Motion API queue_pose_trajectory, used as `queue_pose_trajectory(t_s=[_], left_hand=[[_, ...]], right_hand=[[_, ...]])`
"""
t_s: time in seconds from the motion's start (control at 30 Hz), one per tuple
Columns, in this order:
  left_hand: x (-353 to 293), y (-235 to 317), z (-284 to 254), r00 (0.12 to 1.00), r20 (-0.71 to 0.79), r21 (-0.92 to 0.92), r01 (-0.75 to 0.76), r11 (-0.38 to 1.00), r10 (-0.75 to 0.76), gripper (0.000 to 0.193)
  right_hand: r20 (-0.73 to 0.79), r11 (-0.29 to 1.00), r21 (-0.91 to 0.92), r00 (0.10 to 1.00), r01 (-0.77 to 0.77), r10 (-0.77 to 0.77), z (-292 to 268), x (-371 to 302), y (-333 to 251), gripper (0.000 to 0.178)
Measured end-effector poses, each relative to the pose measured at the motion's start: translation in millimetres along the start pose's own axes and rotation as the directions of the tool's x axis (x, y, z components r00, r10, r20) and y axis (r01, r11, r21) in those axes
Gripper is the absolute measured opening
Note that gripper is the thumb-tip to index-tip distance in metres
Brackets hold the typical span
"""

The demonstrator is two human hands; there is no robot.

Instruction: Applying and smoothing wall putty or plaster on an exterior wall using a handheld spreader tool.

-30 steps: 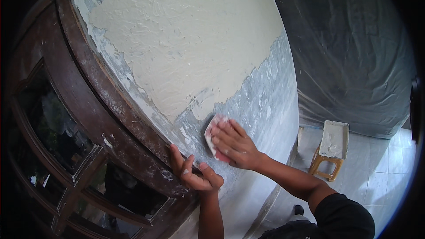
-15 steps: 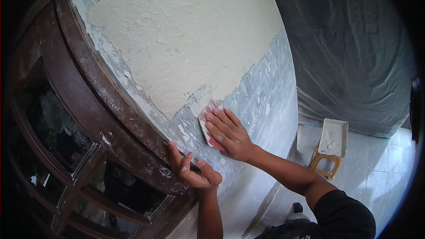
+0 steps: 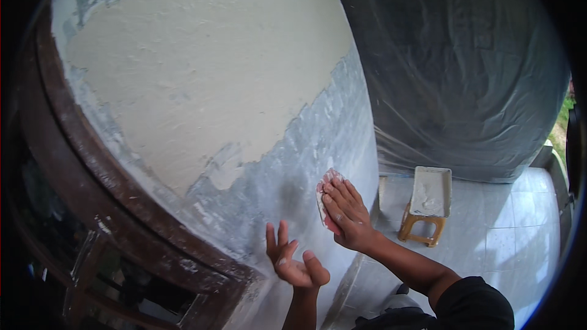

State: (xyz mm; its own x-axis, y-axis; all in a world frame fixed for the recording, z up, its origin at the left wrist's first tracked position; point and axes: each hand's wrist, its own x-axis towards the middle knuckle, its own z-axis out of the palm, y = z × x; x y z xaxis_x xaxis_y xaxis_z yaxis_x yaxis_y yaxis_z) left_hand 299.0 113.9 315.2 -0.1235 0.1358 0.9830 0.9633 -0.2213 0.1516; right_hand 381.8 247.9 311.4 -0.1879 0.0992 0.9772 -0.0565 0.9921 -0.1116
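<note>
My right hand (image 3: 347,212) is closed on a flat red putty spreader (image 3: 321,203), smeared with white putty, its fingers lying along the back. The spreader is at the lower right of the wall (image 3: 278,189); whether it touches the surface I cannot tell. My left hand (image 3: 298,261) is to the left of it, lower down, holding nothing, its fingers apart and partly bent, with white specks on them. Cream putty (image 3: 214,67) covers a large ragged patch of the grey wall above both hands, with a smeared spot (image 3: 226,168) at its lower edge.
A brown wooden door frame (image 3: 147,208) with glass panes borders the wall on the left. At the right, a rectangular tray (image 3: 431,192) of putty rests on a yellow-brown stool (image 3: 422,226) on the tiled floor (image 3: 477,250). Dark plastic sheeting (image 3: 452,73) hangs behind them.
My right hand has moved the spreader right and down, off the putty patch's lower edge. My left hand has come away from the door frame. The view has shifted right.
</note>
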Motion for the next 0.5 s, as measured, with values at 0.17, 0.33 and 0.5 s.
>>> queue_pose_trajectory(t_s=[0.17,0.33,0.5], left_hand=[[-18,7,76,0.975,0.152,-0.141,0.186,0.972,-0.165,0.034],[-46,17,158,0.909,0.295,-0.258,0.372,0.892,-0.294,0.032],[-92,31,241,0.791,0.529,-0.280,0.506,0.816,-0.309,0.044]], right_hand=[[0.054,0.989,-0.123,0.994,-0.086,0.093,-51,-20,50,0.065],[0.080,0.945,-0.266,0.973,-0.190,0.218,-107,-59,101,0.065],[0.062,0.829,-0.404,0.892,-0.387,0.447,-166,-118,149,0.068]])
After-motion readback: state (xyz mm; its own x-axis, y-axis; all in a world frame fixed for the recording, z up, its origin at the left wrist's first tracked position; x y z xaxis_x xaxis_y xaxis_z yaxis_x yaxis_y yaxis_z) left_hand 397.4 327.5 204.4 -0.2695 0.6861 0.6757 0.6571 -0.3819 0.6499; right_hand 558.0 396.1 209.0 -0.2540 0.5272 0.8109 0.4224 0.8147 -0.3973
